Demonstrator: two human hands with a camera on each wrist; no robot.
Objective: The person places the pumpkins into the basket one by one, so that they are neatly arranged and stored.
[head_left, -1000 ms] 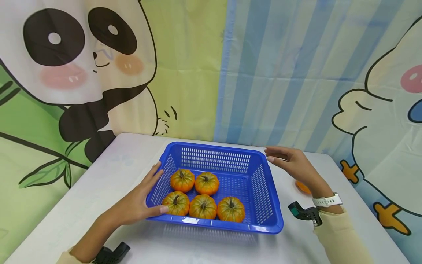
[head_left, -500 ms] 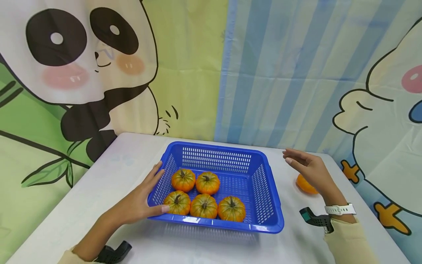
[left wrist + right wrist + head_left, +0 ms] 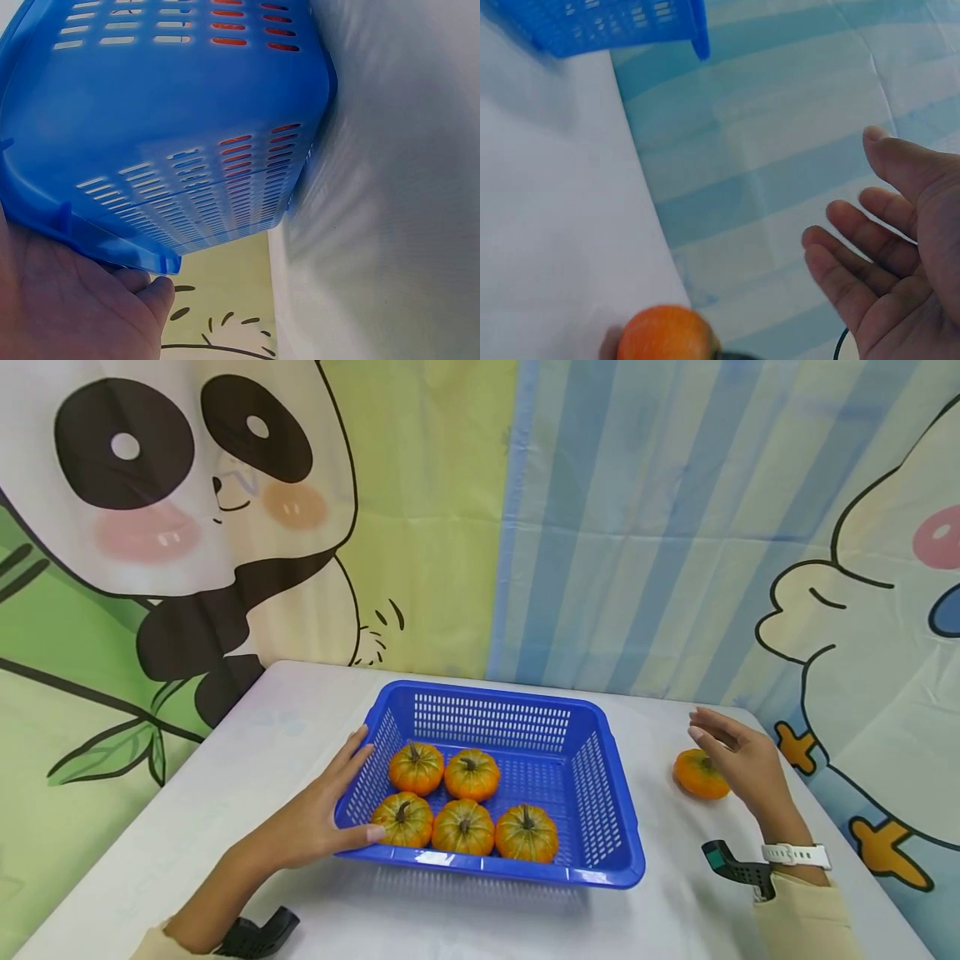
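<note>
My left hand (image 3: 322, 814) holds the left end of a blue plastic basket (image 3: 491, 858). Its thumb lies over the front rim, and its fingers stretch along the left side. In the left wrist view, the palm (image 3: 71, 300) is against the underside of the rim. Several small orange-green pumpkins (image 3: 464, 828) sit in the basket, mostly toward the left and front. Off to the right, my right hand (image 3: 746, 768) hovers with nothing in it, fingers loosely bent. A single pumpkin (image 3: 696, 777) stands on the table just left of that hand, partly overlapped by it; it shows low in the right wrist view (image 3: 664, 335).
A white table (image 3: 300, 910) bears everything. Behind it hangs a cloth backdrop (image 3: 600, 527) with a panda and blue stripes. Black wrist devices (image 3: 258, 935) sit on both forearms, and the right wrist also wears a white band (image 3: 797, 855).
My right hand has moved right, away from the basket's right rim to beside the lone pumpkin, which now shows more fully. The left hand and basket stay in place.
</note>
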